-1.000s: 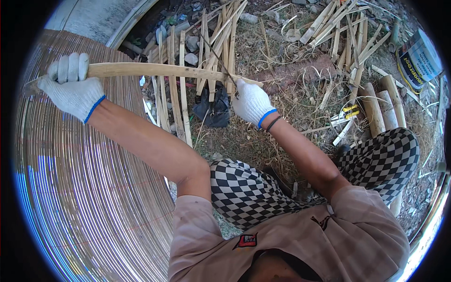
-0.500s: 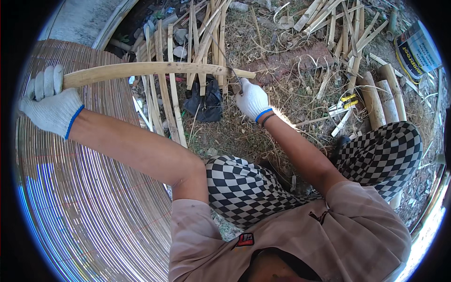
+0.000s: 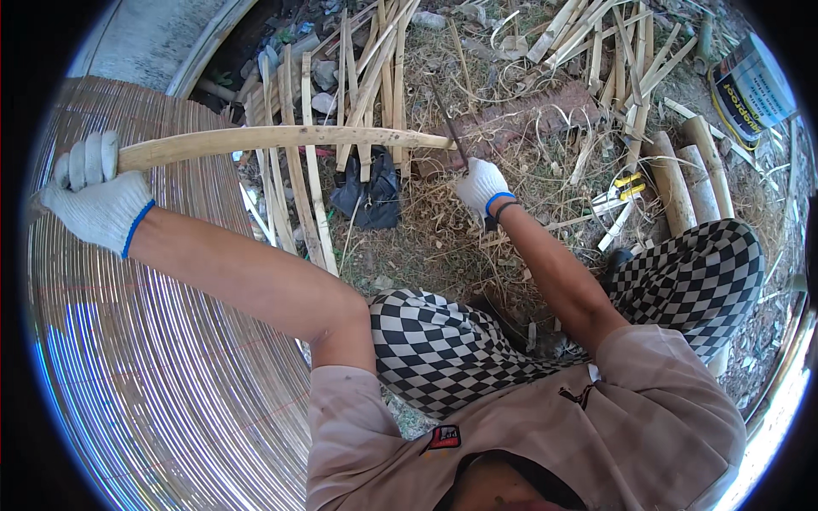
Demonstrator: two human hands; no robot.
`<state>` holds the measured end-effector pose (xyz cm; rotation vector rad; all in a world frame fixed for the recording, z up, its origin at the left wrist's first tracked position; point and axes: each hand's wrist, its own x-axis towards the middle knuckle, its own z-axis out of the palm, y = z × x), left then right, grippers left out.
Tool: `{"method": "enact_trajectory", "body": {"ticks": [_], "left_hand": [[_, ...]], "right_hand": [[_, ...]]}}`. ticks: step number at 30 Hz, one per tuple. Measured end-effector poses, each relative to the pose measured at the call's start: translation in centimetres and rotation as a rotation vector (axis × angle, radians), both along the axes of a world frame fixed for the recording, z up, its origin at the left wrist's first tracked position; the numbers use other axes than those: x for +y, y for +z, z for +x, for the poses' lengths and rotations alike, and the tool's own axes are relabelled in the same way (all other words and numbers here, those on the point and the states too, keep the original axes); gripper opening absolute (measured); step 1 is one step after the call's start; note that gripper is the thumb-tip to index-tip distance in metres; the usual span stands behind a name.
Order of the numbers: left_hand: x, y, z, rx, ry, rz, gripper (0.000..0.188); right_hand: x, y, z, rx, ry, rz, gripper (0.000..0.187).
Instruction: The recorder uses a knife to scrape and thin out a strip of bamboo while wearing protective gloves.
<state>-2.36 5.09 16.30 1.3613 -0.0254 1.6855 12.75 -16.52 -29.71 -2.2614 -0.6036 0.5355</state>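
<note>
In a white knitted glove, my left hand (image 3: 95, 186) is closed round the left end of a long, pale bamboo strip (image 3: 256, 139). The strip runs level to the right, bowing slightly, and narrows toward its far end. My right hand (image 3: 483, 185), gloved too, grips a thin dark knife (image 3: 452, 128) whose blade points up and away from me. That blade stands at the strip's right tip; whether it touches cannot be told. The knife's handle is mostly hidden in the fist.
A slatted bamboo blind (image 3: 187, 341) spreads on the left. Split bamboo strips (image 3: 308, 162) and a black plastic bag (image 3: 366, 192) lie ahead. To the right are bamboo poles (image 3: 669, 187), yellow-handled cutters (image 3: 629, 184) and a bucket (image 3: 750, 94). Shavings litter a reddish slab (image 3: 528, 119).
My right hand has moved right and a little nearer, bringing the knife from across the strip to its tip. My left hand keeps its hold; the strip's right end sits slightly lower.
</note>
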Motion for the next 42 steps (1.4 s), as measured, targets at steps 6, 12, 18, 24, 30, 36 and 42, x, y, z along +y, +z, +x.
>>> {"method": "enact_trajectory", "body": {"ticks": [6,12,18,24,30,36,42], "left_hand": [[-0.7,0.7,-0.7,0.030,0.005,-0.035,0.057],[3.4,0.6,-3.7,0.257,-1.163,0.190,0.066],[2.7,1.6,-3.5,0.242,-1.203,0.249,0.073],[0.8,2.0,-1.8,0.275,-1.345,0.292,0.083],[1.4,0.7,-1.8,0.261,-1.364,0.298,0.080],[0.0,1.5,-1.7,0.270,-1.341,0.282,0.081],[1.1,0.4,-2.7,0.183,-1.367,0.193,0.056]], "right_hand": [[-3.3,-2.4,-1.8,-0.019,-0.045,-0.146,0.042],[-3.4,3.3,-1.0,0.177,0.004,-0.008,0.037],[-3.1,18.9,-7.8,-0.168,0.213,0.497,0.023],[-3.5,25.2,-11.4,-0.509,0.261,0.632,0.020],[-2.0,19.0,-8.5,-0.225,0.196,0.351,0.027],[-2.5,19.1,-8.8,-0.324,0.215,0.306,0.032],[-2.7,20.1,-7.6,-0.306,0.288,0.294,0.033]]}}
